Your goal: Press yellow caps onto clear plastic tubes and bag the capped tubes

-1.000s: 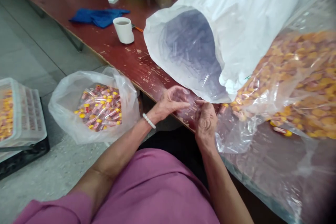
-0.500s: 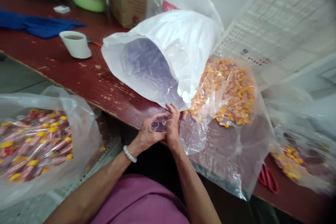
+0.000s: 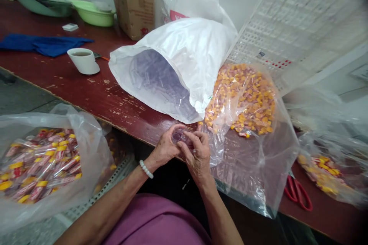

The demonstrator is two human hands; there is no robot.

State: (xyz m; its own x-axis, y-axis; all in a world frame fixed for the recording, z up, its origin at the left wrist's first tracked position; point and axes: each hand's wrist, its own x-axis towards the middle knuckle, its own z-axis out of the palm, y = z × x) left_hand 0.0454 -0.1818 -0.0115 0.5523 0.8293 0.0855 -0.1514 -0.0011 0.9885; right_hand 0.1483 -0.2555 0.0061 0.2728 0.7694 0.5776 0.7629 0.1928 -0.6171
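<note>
Several clear plastic tubes (image 3: 177, 137) stand bunched with their round mouths facing up. My left hand (image 3: 166, 143) is wrapped round them, a bead bracelet on its wrist. From the other side my right hand (image 3: 198, 151) has its thumb and fingers pinched at the bunch's right edge; whether it grips one tube there is hard to see. Just beyond both hands lies a white sack (image 3: 184, 53), its mouth open toward me and full of loose clear tubes (image 3: 155, 78). To the right, a clear bag (image 3: 255, 164) holds many small yellow-capped pieces (image 3: 244, 95).
At lower left stands a bag of yellow-capped filled tubes (image 3: 43, 164). Red scissors (image 3: 297, 193) lie at the right edge. A white cup (image 3: 83, 61), blue cloth (image 3: 46, 44), green basin (image 3: 94, 15) and carton (image 3: 138, 4) are further back. A white crate (image 3: 287, 19) leans at right.
My right hand has turned from lying flat against the bunch, fingers stretched, to pinching at its edge. My left hand keeps its hold on the tubes. The view has shifted slightly.
</note>
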